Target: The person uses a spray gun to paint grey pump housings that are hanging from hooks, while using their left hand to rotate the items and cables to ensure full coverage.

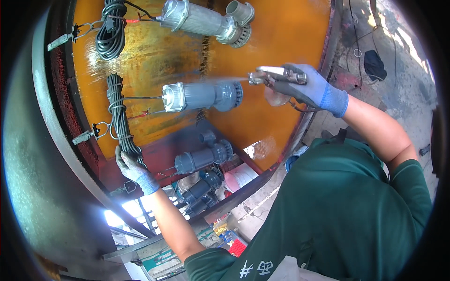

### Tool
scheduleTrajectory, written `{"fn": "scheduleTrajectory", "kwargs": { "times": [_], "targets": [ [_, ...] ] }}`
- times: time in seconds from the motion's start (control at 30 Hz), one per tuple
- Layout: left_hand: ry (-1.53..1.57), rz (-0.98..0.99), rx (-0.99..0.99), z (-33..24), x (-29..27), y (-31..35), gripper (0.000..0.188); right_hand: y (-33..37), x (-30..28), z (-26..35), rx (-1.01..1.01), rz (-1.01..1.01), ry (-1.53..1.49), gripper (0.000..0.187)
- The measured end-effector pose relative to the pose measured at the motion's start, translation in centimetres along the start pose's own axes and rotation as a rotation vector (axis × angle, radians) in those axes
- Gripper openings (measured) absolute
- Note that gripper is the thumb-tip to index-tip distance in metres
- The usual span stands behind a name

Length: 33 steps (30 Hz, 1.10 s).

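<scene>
My right hand [315,90], in a blue-grey glove, is closed around a metal spray gun [283,74]. A pale mist runs leftward from its nozzle toward a submersible pump [199,97]. Most of that pump is coated grey; its left end cap is still bright metal. My left hand [131,167], gloved too, grips the lower end of a coiled black cable bundle [120,110], which leads to this pump. A round cup-like part [276,97] shows under the gun, partly hidden by my hand.
Above hangs a bare-metal pump [199,19] with its own coiled cable [111,35]. A grey pump [201,158] and darker ones [199,189] sit below. Orange-brown booth panels [276,42] stand behind. Clips [83,137] hang along the left frame. A pink-white bucket [240,178] stands lower down.
</scene>
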State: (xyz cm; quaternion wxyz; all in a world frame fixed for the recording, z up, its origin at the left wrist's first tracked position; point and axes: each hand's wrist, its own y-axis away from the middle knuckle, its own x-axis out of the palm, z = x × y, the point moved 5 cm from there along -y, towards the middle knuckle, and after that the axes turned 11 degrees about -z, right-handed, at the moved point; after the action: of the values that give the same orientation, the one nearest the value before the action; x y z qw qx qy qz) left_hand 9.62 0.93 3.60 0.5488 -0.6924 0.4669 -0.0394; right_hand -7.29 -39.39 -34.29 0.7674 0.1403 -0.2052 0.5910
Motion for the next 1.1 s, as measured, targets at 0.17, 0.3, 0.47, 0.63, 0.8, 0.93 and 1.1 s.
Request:
{"fn": "scheduleTrajectory", "kwargs": {
  "times": [0.17,0.3,0.47,0.63,0.8,0.93,1.1],
  "targets": [
    [-0.018,-0.025,-0.021,1.4,-1.1,0.0,0.040,0.3,1.7,3.0,-0.048,0.191,0.235,0.026],
    [-0.005,-0.022,-0.017,1.1,-1.0,0.4,0.039,0.0,1.2,3.7,-0.002,0.058,0.165,0.028],
    [-0.121,-0.034,0.077,-0.2,-0.8,1.1,0.041,0.4,1.8,3.0,-0.032,0.116,0.176,0.027],
    [-0.085,-0.061,0.019,-0.7,-0.7,1.4,0.039,1.0,1.7,0.9,0.039,0.053,0.252,0.024],
    [-0.233,-0.033,0.168,-0.7,-1.3,0.9,0.041,1.7,1.3,-0.8,-0.024,0.110,0.169,0.026],
    [-0.143,-0.041,0.099,-0.9,-0.8,1.2,0.041,1.7,0.3,-1.6,-0.061,0.094,0.362,0.028],
    [-0.111,-0.059,0.046,-0.5,-0.5,1.6,0.041,1.1,-0.3,-4.2,0.146,-0.100,-0.072,0.025]
  ]
}}
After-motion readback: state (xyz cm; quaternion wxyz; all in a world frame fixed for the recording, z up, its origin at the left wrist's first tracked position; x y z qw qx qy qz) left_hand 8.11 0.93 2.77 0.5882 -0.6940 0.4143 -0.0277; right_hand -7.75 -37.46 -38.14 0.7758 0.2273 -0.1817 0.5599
